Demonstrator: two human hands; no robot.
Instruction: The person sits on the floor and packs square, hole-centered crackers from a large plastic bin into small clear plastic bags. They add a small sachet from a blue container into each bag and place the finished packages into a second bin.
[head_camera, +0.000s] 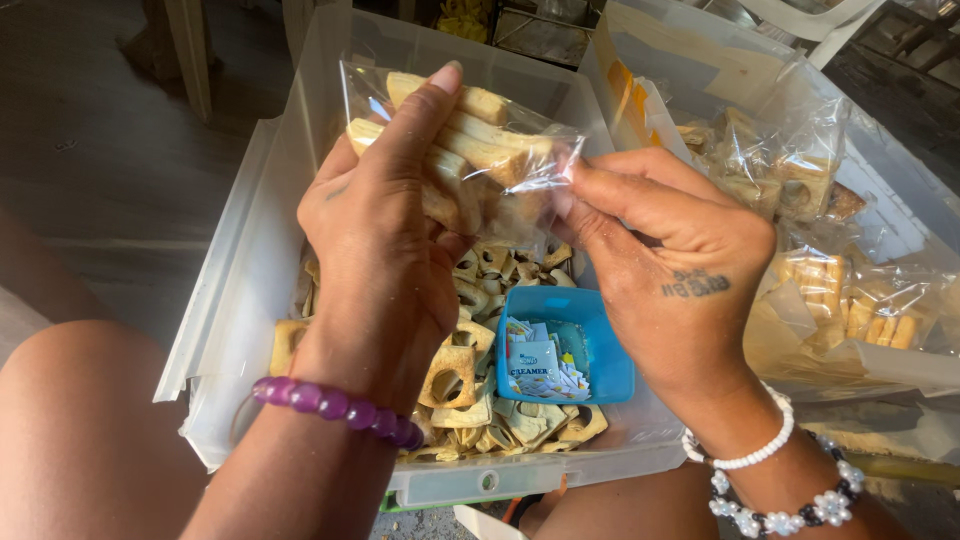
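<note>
Two hands worked over a clear plastic bin (250, 300) at the centre of the frame. Nearest the camera, low in the bin, lay a heap of loose tan square-holed biscuit pieces (470, 400), seemingly not yet bagged, and beside them at lower centre a small blue tub (600, 365) of little paper sachets. Above these, the left hand (385, 230) was closed around a clear bag of biscuit pieces (480, 140), fingers wrapped over its front. The right hand (670, 250) pinched the bag's open edge between thumb and fingertips, the rest of its fingers curled; the bag looked filled but, by my reading, not sealed. Farther off, at the upper right, a second container (900, 200) held several filled bags (790, 170), so some of the packing appeared done.
</note>
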